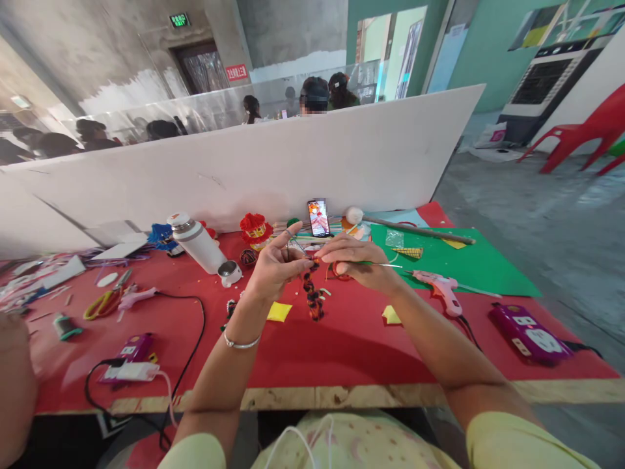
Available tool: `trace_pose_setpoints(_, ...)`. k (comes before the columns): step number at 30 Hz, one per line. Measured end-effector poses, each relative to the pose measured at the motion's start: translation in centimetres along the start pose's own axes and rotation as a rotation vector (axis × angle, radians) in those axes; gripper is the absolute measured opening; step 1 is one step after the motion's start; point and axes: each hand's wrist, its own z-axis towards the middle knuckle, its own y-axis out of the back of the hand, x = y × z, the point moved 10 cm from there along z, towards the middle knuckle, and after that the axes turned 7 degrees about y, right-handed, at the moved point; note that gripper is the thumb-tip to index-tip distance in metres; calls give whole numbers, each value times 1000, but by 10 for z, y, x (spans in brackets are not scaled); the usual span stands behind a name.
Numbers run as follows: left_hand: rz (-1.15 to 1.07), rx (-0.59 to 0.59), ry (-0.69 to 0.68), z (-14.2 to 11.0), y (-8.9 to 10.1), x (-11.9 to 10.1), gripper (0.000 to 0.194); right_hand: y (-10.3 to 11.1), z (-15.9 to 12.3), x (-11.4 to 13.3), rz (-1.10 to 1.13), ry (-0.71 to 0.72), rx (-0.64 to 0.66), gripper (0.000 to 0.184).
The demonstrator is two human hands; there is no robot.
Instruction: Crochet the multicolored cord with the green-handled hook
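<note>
In the middle of the head view, my left hand (279,266) pinches the top of a twisted black-and-orange crocheted strip (314,301), with its index finger raised and yarn over it. The strip hangs down above the red table cover. My right hand (364,262) is closed around a thin crochet hook (390,265), whose silvery end sticks out to the right; its other end is hidden at the work. Both hands meet at the strip's top. Behind my left hand lies a dark ball of yarn (248,258). Yellow pieces (280,312) lie below the hands.
A phone (319,218) leans against the white partition (293,163). On the left stand a white thermos (198,244), its cup (229,273) and scissors (105,301). To the right lie a pink glue gun (442,290), a purple power strip (530,333) and a green sheet (493,264). Cables cross the left side.
</note>
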Motion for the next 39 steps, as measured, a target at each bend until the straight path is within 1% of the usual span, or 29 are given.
trace_pose_setpoints(3, 2, 29, 45, 1, -2, 3, 101, 3, 2, 4, 36, -30, 57, 29)
trace_pose_setpoints(7, -1, 56, 88, 2, -4, 4, 101, 8, 4, 9, 63, -29, 110, 30)
trace_pose_setpoints(10, 15, 77, 102, 3, -5, 4, 101, 11, 4, 10, 82, -7, 125, 30)
trace_pose_setpoints(14, 45, 132, 110, 2, -10, 1, 93, 12, 5, 12, 96, 12, 151, 30)
trace_pose_setpoints(17, 42, 139, 130, 1, -11, 2, 91, 12, 7, 15, 116, 7, 164, 30)
trace_pose_setpoints(21, 29, 140, 147, 2, -9, 4, 91, 16, 7, 13, 180, -54, 146, 28)
trace_pose_setpoints(24, 23, 154, 142, 3, -10, 6, 89, 12, 3, 6, 246, -102, 112, 25)
trace_pose_setpoints(25, 27, 157, 128, 4, -12, 5, 87, 9, 1, 3, 275, -116, 80, 24)
trace_pose_setpoints(27, 43, 135, 57, 5, -17, 2, 82, 4, -5, -5, 303, -138, -33, 28)
trace_pose_setpoints(28, 57, 103, 3, 6, -20, -1, 80, 5, -9, -9, 255, -136, -139, 28)
trace_pose_setpoints(29, 69, 52, -68, 5, -21, -5, 77, 7, -13, -11, 159, -138, -236, 25)
trace_pose_setpoints(31, 100, -91, -209, 2, -20, -12, 75, 3, -18, -10, -91, -141, -308, 24)
trace_pose_setpoints(32, 98, -155, -257, 0, -19, -13, 73, 0, -19, -5, -231, -114, -315, 25)
trace_pose_setpoints(34, 62, -227, -302, -4, -18, -12, 71, -7, -16, 6, -456, -37, -311, 33)
trace_pose_setpoints(36, -13, -229, -281, -4, -16, -7, 72, -10, -14, 17, -571, 49, -331, 44)
trace_pose_setpoints(38, -103, -161, -186, 1, -16, 1, 73, -10, -13, 24, -574, 128, -369, 51)
trace_pose_setpoints(39, -146, -108, -119, 3, -16, 6, 75, -9, -12, 25, -536, 155, -374, 51)
